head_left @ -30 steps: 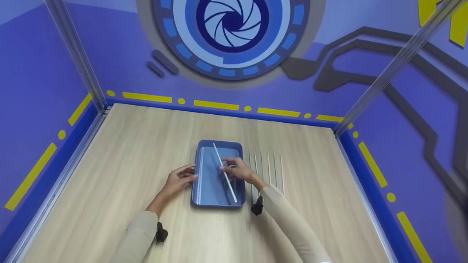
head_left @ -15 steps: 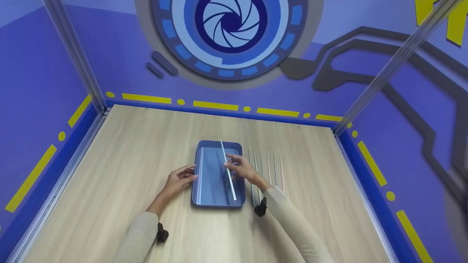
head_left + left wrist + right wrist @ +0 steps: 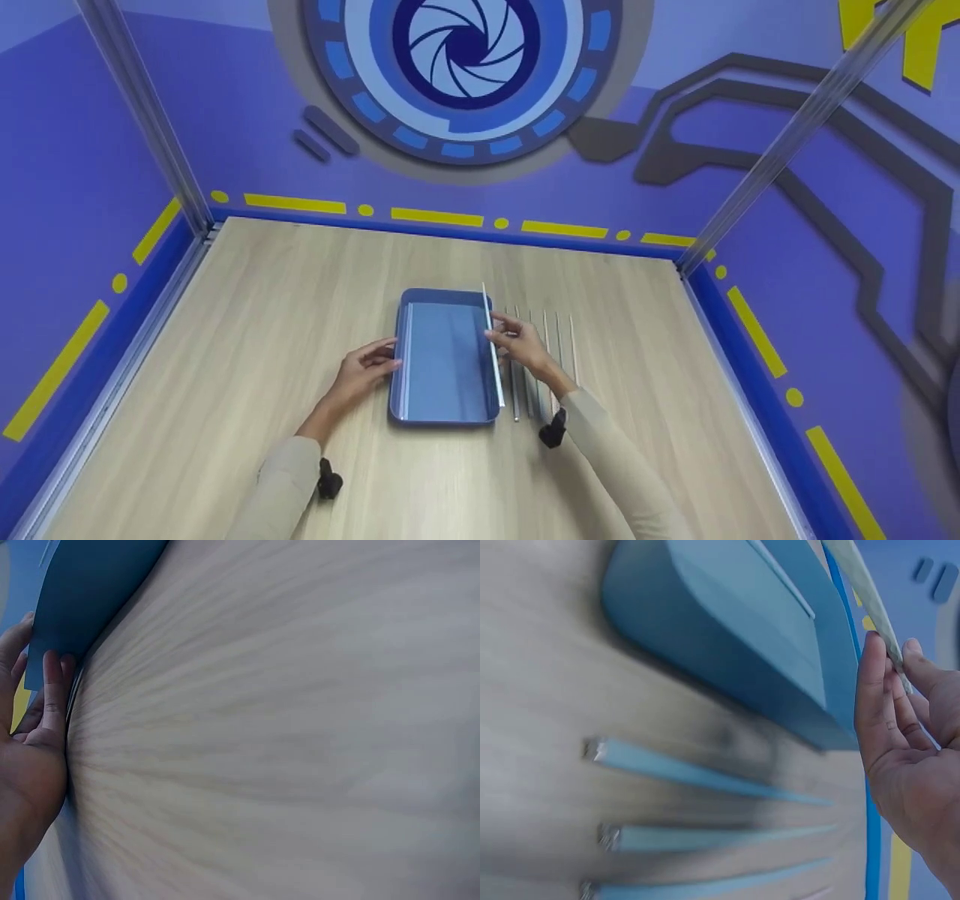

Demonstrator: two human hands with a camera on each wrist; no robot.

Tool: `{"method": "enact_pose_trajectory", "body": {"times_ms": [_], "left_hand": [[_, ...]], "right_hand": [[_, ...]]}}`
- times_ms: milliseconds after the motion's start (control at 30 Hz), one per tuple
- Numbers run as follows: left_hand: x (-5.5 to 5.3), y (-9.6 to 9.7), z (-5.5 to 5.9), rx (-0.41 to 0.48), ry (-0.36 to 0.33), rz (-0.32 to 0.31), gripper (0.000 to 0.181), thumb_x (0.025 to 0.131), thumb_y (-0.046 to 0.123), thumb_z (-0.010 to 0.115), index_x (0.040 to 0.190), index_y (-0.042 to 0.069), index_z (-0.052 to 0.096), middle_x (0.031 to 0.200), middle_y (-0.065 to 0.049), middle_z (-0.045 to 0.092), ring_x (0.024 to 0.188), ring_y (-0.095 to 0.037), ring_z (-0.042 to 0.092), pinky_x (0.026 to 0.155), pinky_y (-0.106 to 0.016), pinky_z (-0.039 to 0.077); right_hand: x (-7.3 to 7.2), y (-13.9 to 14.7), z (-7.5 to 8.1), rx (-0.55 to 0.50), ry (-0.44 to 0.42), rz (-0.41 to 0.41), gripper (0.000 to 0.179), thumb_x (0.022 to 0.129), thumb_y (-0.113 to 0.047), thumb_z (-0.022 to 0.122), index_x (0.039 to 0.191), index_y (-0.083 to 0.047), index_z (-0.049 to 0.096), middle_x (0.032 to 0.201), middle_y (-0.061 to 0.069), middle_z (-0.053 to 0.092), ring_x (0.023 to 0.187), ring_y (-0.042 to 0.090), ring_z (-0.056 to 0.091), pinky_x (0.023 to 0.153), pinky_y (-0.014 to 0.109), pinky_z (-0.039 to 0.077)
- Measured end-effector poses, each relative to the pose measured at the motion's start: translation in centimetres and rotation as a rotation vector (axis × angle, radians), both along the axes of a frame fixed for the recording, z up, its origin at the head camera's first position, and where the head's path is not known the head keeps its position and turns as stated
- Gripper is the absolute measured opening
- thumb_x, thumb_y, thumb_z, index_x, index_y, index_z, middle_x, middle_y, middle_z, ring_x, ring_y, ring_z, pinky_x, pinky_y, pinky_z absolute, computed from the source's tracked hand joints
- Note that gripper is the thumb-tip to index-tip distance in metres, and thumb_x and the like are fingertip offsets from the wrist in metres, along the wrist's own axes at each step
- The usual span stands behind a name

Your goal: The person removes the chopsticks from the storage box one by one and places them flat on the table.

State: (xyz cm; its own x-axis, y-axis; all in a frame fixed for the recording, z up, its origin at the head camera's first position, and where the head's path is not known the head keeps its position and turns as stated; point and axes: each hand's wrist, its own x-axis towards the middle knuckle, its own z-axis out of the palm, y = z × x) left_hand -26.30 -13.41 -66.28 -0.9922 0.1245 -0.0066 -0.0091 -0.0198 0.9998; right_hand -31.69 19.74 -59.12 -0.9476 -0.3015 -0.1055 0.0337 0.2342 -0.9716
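Note:
My right hand [image 3: 525, 346] pinches a slim, pale chopstick [image 3: 496, 375] between thumb and fingertips. It hangs over the right rim of a blue rectangular tray [image 3: 442, 422]. Seen from the right wrist, the chopstick [image 3: 866, 592] slants up and away from the hand [image 3: 915, 757], above the table. Along the tray's left inner side lies a pale stick or sticks [image 3: 407, 367]; whether one or two, I cannot tell. My left hand [image 3: 361, 375] rests at the tray's left outer side, its fingers extended. In the left wrist view, those fingers touch the tray wall [image 3: 97, 592].
Several chopsticks [image 3: 559, 341] lie side by side on the wooden table [image 3: 630, 330], right of the tray and partly under my right arm. Close up, some chopsticks [image 3: 697, 772] are light blue-green with silvery ends. Blue-purple walls [image 3: 202, 135] enclose the table.
My right hand has carried the chopstick from over the tray's middle rightward to its right rim, turning it nearly parallel to the tray's side. The left hand stays at the tray.

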Motion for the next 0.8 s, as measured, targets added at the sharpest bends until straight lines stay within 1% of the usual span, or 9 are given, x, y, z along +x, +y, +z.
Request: {"method": "enact_pose_trajectory", "body": {"times_ms": [67, 200, 400, 533, 633, 700, 800], "left_hand": [[0.0, 0.0, 0.0, 0.02, 0.005, -0.013, 0.053, 0.093, 0.004, 0.074, 0.141, -0.005, 0.056, 0.124, -0.032, 0.061, 0.095, -0.008, 0.066, 0.082, -0.019, 0.058], [-0.1, -0.1, 0.1, 0.047, 0.006, -0.029, 0.054, 0.093, 0.002, 0.073, 0.142, -0.006, 0.054, 0.126, -0.036, 0.059, 0.095, -0.007, 0.067, 0.083, -0.019, 0.058], [0.0, 0.0, 0.1, 0.023, -0.007, -0.012, 0.054, 0.092, 0.002, 0.074, 0.142, -0.005, 0.055, 0.126, -0.035, 0.06, 0.095, -0.008, 0.065, 0.083, -0.019, 0.058], [0.0, 0.1, 0.1, 0.017, -0.018, -0.001, 0.054, 0.092, 0.002, 0.074, 0.142, -0.004, 0.056, 0.126, -0.034, 0.06, 0.095, -0.01, 0.065, 0.082, -0.02, 0.058], [0.0, 0.1, 0.1, 0.021, -0.024, 0.008, 0.053, 0.091, 0.003, 0.075, 0.141, -0.003, 0.056, 0.126, -0.032, 0.061, 0.096, -0.01, 0.065, 0.083, -0.02, 0.059], [-0.1, 0.1, 0.1, 0.023, -0.03, 0.006, 0.053, 0.091, 0.003, 0.075, 0.141, -0.003, 0.057, 0.125, -0.032, 0.061, 0.096, -0.01, 0.065, 0.084, -0.021, 0.059], [-0.1, 0.0, -0.1, 0.027, -0.033, 0.008, 0.052, 0.091, 0.002, 0.075, 0.141, -0.002, 0.057, 0.125, -0.031, 0.061, 0.095, -0.01, 0.066, 0.083, -0.021, 0.059]], "right_hand": [[0.1, 0.6, -0.1, -0.005, -0.004, -0.016, 0.057, 0.098, -0.014, 0.07, 0.149, 0.001, 0.049, 0.1, 0.002, 0.063, 0.08, 0.01, 0.063, 0.062, 0.034, 0.062], [0.4, 1.9, -0.4, -0.003, -0.003, -0.035, 0.059, 0.098, -0.014, 0.07, 0.15, 0.002, 0.047, 0.1, 0.002, 0.065, 0.078, 0.009, 0.063, 0.058, 0.026, 0.06], [0.7, 3.5, -0.5, 0.006, -0.003, -0.058, 0.059, 0.099, -0.012, 0.068, 0.151, 0.004, 0.044, 0.099, 0.002, 0.064, 0.077, 0.009, 0.06, 0.057, 0.024, 0.058], [0.8, 4.4, -0.4, 0.008, 0.001, -0.081, 0.06, 0.098, -0.011, 0.069, 0.151, 0.002, 0.044, 0.099, 0.003, 0.063, 0.074, 0.009, 0.06, 0.056, 0.024, 0.058], [0.8, 5.1, -0.4, 0.014, 0.01, -0.096, 0.061, 0.097, -0.01, 0.07, 0.151, 0.001, 0.044, 0.099, 0.005, 0.065, 0.072, 0.009, 0.061, 0.056, 0.027, 0.059], [0.8, 5.7, -0.5, 0.022, 0.016, -0.104, 0.061, 0.097, -0.009, 0.07, 0.151, 0.001, 0.045, 0.099, 0.007, 0.066, 0.073, 0.011, 0.062, 0.056, 0.029, 0.059], [0.9, 6.5, -0.7, 0.027, 0.013, -0.108, 0.06, 0.097, -0.009, 0.07, 0.151, 0.001, 0.045, 0.099, 0.007, 0.066, 0.073, 0.013, 0.063, 0.055, 0.029, 0.059]]}}
